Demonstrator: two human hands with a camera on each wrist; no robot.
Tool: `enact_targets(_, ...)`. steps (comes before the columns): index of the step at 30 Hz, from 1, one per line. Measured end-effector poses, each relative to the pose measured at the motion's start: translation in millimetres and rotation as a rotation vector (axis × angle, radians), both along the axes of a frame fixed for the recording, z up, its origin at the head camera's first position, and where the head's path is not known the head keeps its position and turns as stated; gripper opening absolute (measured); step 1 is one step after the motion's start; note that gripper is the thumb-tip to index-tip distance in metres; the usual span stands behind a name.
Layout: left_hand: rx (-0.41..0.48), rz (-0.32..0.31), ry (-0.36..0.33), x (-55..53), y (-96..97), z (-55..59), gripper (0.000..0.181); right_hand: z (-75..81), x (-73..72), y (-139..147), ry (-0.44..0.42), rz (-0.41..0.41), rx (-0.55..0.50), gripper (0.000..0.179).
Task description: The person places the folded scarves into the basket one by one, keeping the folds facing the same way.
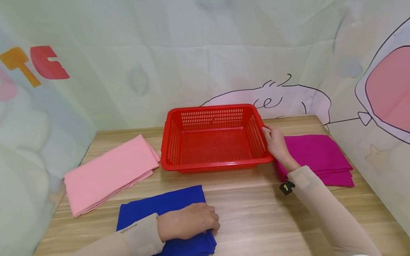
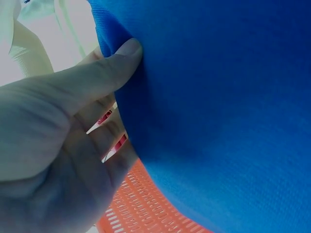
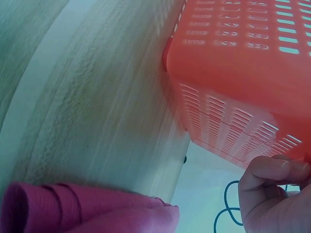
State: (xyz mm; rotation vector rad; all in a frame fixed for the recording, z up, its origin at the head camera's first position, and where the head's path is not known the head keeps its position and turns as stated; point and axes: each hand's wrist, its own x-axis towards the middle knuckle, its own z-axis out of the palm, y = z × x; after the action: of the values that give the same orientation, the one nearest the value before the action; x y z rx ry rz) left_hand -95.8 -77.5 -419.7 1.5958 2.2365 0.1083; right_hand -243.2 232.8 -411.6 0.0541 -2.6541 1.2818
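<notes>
A red plastic basket (image 1: 214, 142) with slotted walls stands at the middle back of the table with nothing in it. My right hand (image 1: 277, 144) grips the rim at its right side; in the right wrist view curled fingers (image 3: 272, 170) meet the rim. A folded blue cloth (image 1: 160, 202) lies near the front left. Over its right edge is my left hand (image 1: 190, 220), and in the left wrist view the thumb (image 2: 127, 52) lies on top of the cloth with the fingers behind it, pinching the edge.
A folded pink cloth (image 1: 112, 174) lies on the wooden table (image 1: 250, 213) to the left of the basket. To the right, beside my right wrist, is a folded magenta cloth (image 1: 320, 156). A printed fabric backdrop (image 1: 153, 71) rises behind the table and along both sides.
</notes>
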Motion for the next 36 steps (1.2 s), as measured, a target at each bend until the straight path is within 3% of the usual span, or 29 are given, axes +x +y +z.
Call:
enact_targets(10,0.001,-0.019,0.015,-0.6,5.6,-0.5,0.016,-1.5,-0.9,-0.6,0.026,0.008,0.007,0.041)
enact_targets(23,0.032,-0.081,0.084,-1.6,14.5,-1.2,0.023,-2.3,-1.9,-0.4,0.018,0.008,-0.003,0.041)
enact_targets(29,0.021,-0.066,0.024,-3.8,19.3,-2.8,0.02,-2.4,-2.3,0.7,0.014,0.008,-0.007,0.041)
enact_targets(36,0.037,-0.092,0.052,-5.1,25.0,-1.4,0.02,-2.4,-3.0,1.9,0.012,0.009,-0.004,0.042)
